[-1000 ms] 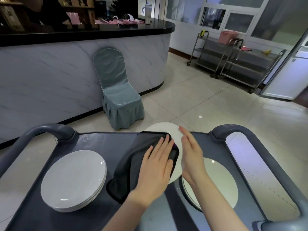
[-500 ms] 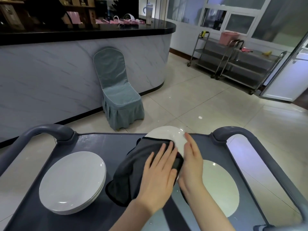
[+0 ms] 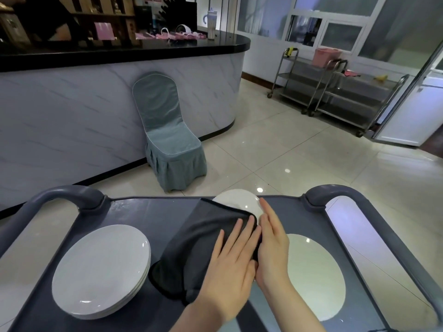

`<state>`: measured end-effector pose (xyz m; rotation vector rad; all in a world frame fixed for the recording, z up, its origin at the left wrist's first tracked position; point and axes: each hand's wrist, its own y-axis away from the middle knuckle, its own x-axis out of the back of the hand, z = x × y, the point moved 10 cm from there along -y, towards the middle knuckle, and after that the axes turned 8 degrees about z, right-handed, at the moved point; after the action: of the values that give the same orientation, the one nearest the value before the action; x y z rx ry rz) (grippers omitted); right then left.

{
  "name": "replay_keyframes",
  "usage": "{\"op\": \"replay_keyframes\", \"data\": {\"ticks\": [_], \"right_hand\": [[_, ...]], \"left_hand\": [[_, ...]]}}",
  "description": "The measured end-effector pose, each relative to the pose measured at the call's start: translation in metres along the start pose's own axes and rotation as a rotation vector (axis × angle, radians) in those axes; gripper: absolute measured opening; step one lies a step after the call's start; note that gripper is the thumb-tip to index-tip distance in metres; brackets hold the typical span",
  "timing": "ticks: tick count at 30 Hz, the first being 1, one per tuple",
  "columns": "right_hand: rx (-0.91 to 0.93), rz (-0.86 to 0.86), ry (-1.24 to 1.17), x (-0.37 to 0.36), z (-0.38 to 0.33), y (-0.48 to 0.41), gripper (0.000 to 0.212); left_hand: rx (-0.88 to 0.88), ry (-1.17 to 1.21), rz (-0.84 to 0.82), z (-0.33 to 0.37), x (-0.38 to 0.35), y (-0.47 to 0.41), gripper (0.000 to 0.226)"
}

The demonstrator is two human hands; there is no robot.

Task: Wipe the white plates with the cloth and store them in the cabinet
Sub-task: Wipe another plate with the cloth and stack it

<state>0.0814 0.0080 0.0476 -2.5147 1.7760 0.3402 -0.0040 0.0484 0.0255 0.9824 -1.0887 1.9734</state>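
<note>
A white plate [image 3: 238, 201] lies at the far middle of the grey cart [image 3: 134, 212], its far edge just over the cart's rim. Most of it is covered by a dark cloth [image 3: 191, 250] that drapes off the plate toward the near left and onto the cart top. The left hand [image 3: 230, 264] lies flat on the cloth, palm down, fingers straight and slightly spread, pressing the cloth on the plate. The right hand [image 3: 273, 243] stands on its edge at the right rim of the plate, fingers straight and pressed together, touching the left hand and the cloth's right edge. Whether the thumb goes under the plate cannot be told.

Left of the plate, on the cart top and apart from the cloth, sits a stack [image 3: 100, 269] of white plates. Right of the plate and nearer, just beside the right hand, lies another single plate [image 3: 316, 276], flat on the cart. Curved grey handles rise at the cart's far corners on either side of the plate.

Beyond the plate, on the tiled floor, a covered chair [image 3: 167, 140] stands against a marble-faced counter [image 3: 72, 111]. Far to the right of the plate stand steel trolleys [image 3: 335, 92].
</note>
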Motion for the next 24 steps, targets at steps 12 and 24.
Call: {"op": "replay_keyframes", "data": {"ticks": [12, 24], "right_hand": [[0.001, -0.020, 0.004, 0.014, -0.009, -0.014, 0.034], [-0.073, -0.022, -0.030, 0.018, 0.006, -0.015, 0.033]], "left_hand": [[0.166, 0.294, 0.005, -0.055, 0.008, -0.018, 0.056], [0.049, 0.278, -0.018, -0.036, 0.005, -0.018, 0.052]]}}
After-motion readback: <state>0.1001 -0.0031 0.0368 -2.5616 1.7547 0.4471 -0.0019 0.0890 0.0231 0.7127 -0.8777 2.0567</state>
